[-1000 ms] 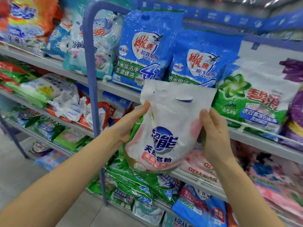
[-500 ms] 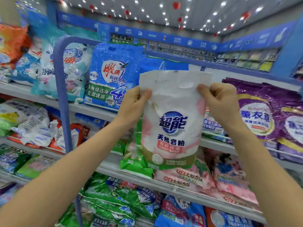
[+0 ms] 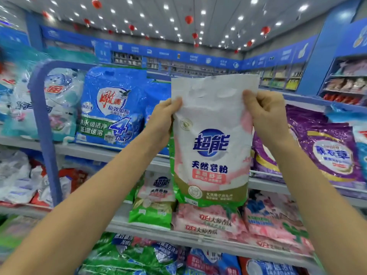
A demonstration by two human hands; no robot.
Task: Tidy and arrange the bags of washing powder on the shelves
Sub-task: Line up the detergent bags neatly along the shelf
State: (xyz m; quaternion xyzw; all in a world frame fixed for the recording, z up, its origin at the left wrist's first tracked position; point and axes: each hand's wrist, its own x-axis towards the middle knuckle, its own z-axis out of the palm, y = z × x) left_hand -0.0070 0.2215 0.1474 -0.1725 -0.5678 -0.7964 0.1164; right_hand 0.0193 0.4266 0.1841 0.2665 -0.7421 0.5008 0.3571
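Both forearms are reaching up and forward; the left hand [image 3: 162, 120] and right hand [image 3: 266, 114] are each pinching an upper side of the bag [image 3: 210, 143], thumbs in front.

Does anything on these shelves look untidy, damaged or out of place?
Yes. The white and red bags on the left of the middle shelf lie crumpled in a heap, and the green bags beneath are piled askew. The held bag looks intact.
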